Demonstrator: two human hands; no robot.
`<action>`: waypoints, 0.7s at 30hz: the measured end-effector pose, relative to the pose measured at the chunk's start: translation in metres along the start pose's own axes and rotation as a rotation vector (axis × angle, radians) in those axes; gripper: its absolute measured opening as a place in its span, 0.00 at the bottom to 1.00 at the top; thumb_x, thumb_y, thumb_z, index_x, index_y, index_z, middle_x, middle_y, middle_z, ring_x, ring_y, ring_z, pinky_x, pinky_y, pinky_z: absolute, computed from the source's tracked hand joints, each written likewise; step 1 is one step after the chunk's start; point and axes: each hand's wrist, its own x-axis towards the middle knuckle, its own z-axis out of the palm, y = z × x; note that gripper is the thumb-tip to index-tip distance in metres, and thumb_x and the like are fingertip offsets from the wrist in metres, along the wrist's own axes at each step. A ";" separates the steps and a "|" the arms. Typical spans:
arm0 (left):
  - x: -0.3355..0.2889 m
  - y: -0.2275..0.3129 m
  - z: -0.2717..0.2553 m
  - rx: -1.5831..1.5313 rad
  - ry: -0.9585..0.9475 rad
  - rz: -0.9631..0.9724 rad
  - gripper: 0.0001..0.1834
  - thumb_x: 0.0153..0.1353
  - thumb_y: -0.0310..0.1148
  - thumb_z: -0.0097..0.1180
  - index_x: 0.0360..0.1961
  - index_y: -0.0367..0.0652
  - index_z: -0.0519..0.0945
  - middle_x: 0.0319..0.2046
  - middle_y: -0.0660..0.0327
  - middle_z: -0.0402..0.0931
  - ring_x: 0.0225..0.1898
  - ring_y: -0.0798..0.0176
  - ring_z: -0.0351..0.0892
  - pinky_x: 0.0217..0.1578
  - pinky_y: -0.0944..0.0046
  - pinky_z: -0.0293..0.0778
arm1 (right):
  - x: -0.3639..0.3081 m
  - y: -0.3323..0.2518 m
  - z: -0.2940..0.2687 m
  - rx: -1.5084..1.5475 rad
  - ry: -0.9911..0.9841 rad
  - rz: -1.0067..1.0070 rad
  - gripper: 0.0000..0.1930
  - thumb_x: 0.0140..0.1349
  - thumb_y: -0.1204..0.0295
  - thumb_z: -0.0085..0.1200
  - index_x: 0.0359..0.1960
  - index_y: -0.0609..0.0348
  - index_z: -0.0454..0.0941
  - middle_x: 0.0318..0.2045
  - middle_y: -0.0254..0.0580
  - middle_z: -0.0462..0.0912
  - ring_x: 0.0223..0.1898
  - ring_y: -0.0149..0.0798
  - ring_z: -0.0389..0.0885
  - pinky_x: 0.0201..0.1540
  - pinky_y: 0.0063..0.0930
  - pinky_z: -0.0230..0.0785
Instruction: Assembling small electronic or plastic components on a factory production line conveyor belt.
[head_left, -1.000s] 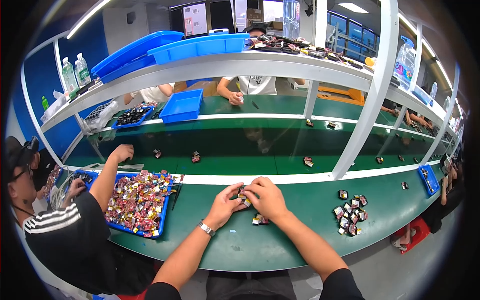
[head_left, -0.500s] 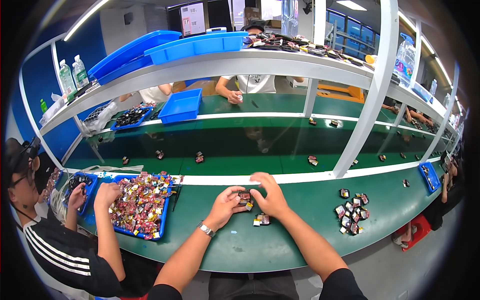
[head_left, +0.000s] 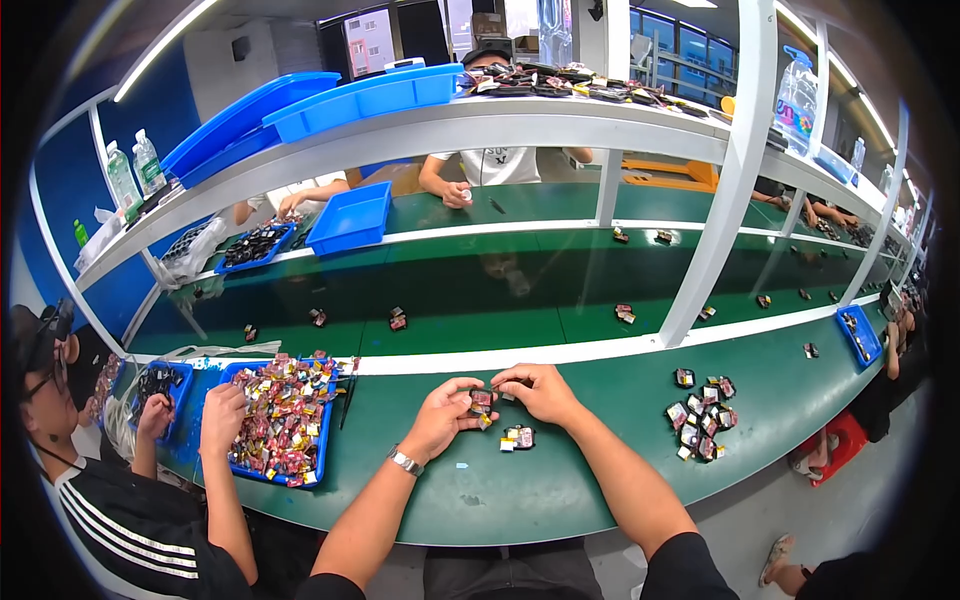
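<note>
My left hand (head_left: 447,411) and my right hand (head_left: 541,390) meet over the green table (head_left: 560,490), both pinching a small dark and pink packaged part (head_left: 482,401) between the fingertips. A wristwatch (head_left: 404,461) sits on my left wrist. Just in front of my hands lie two or three more small parts (head_left: 516,437). To the right, a loose pile of several similar parts (head_left: 700,415) rests on the table.
A blue tray (head_left: 285,420) full of colourful small parts lies at the left, where a person in a striped black shirt (head_left: 130,540) reaches in. A green conveyor belt (head_left: 450,290) carries scattered parts. Blue bins (head_left: 350,217) and shelves stand beyond; other people work opposite.
My hands stay together on the small part, shifting slightly. The person at the left pulled an arm back from the conveyor down to the blue tray.
</note>
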 end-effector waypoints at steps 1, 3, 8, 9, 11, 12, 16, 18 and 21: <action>0.000 -0.001 -0.001 0.002 0.000 -0.001 0.14 0.72 0.28 0.41 0.56 0.38 0.69 0.50 0.49 0.78 0.46 0.51 0.83 0.46 0.59 0.80 | 0.000 -0.002 0.001 -0.019 0.005 0.008 0.09 0.63 0.75 0.55 0.44 0.61 0.83 0.35 0.38 0.87 0.34 0.27 0.81 0.41 0.23 0.73; 0.000 -0.003 -0.003 -0.073 0.031 0.065 0.13 0.71 0.28 0.42 0.55 0.38 0.70 0.49 0.50 0.78 0.46 0.51 0.83 0.46 0.57 0.80 | -0.002 -0.007 0.006 0.003 0.015 0.039 0.09 0.64 0.75 0.55 0.44 0.61 0.83 0.34 0.38 0.86 0.34 0.27 0.81 0.42 0.23 0.73; 0.002 -0.004 -0.007 -0.137 0.057 0.078 0.12 0.69 0.28 0.46 0.51 0.40 0.72 0.46 0.52 0.77 0.45 0.51 0.81 0.43 0.57 0.80 | -0.004 -0.006 0.016 0.139 0.057 0.067 0.11 0.65 0.73 0.53 0.45 0.62 0.82 0.34 0.38 0.86 0.35 0.26 0.81 0.41 0.23 0.73; 0.002 -0.004 -0.007 -0.148 0.056 0.078 0.11 0.68 0.27 0.46 0.51 0.40 0.72 0.45 0.53 0.77 0.44 0.51 0.81 0.42 0.58 0.80 | -0.005 -0.008 0.017 0.170 0.058 0.068 0.11 0.65 0.73 0.53 0.45 0.63 0.82 0.34 0.37 0.86 0.36 0.26 0.81 0.41 0.23 0.73; 0.001 -0.004 -0.008 -0.147 0.060 0.070 0.11 0.68 0.26 0.47 0.51 0.40 0.72 0.44 0.54 0.77 0.42 0.53 0.81 0.39 0.60 0.79 | -0.005 -0.009 0.020 0.202 0.062 0.069 0.11 0.65 0.72 0.54 0.45 0.63 0.82 0.34 0.37 0.85 0.36 0.26 0.81 0.41 0.23 0.73; 0.002 -0.004 -0.008 -0.148 0.066 0.064 0.12 0.67 0.26 0.47 0.50 0.41 0.73 0.43 0.55 0.77 0.40 0.55 0.81 0.36 0.61 0.78 | -0.006 -0.009 0.021 0.222 0.065 0.058 0.10 0.65 0.73 0.54 0.45 0.63 0.82 0.34 0.36 0.85 0.36 0.25 0.81 0.41 0.22 0.73; 0.003 -0.008 -0.016 -0.168 0.038 0.081 0.11 0.68 0.25 0.46 0.51 0.39 0.73 0.42 0.55 0.77 0.37 0.57 0.81 0.32 0.64 0.75 | -0.010 -0.020 0.028 0.219 0.057 0.031 0.09 0.64 0.73 0.55 0.44 0.62 0.82 0.32 0.35 0.84 0.34 0.24 0.80 0.39 0.20 0.72; 0.002 -0.008 -0.019 -0.241 -0.035 0.075 0.12 0.66 0.22 0.46 0.49 0.39 0.73 0.41 0.56 0.76 0.34 0.59 0.79 0.29 0.66 0.73 | -0.014 -0.026 0.028 0.127 0.009 -0.005 0.08 0.64 0.73 0.56 0.41 0.63 0.81 0.30 0.33 0.83 0.30 0.23 0.77 0.36 0.20 0.71; 0.003 -0.007 -0.014 -0.241 -0.036 0.098 0.15 0.62 0.17 0.42 0.47 0.40 0.73 0.42 0.54 0.75 0.34 0.59 0.78 0.28 0.67 0.71 | -0.016 -0.029 0.029 0.124 0.034 -0.043 0.08 0.63 0.72 0.56 0.39 0.64 0.81 0.29 0.33 0.83 0.29 0.22 0.75 0.35 0.20 0.70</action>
